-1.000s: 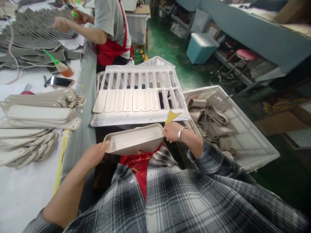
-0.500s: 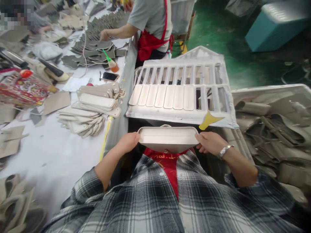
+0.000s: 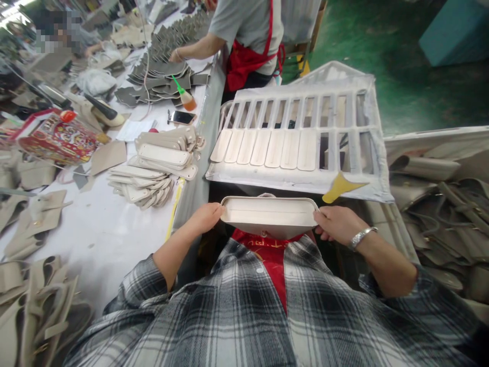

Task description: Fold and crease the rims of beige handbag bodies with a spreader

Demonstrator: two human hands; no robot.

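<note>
Left hand (image 3: pixel 206 216): fingers curled around the left end of a beige panel (image 3: pixel 269 211), centre frame, close to the chest.
Right hand (image 3: pixel 338 224): clasped on the panel's right end; the panel is held level between both hands.
Yellow scraper (image 3: pixel 340 187): just above the right hand, on the lower edge of the white slotted rack (image 3: pixel 367 148).
Stack of beige strips (image 3: pixel 153 168): left of centre, on the table.
Phone (image 3: pixel 182 117) and green-handled brush (image 3: pixel 183 94): upper centre-left.
Co-worker in a red apron (image 3: pixel 248 35): top centre.
</note>
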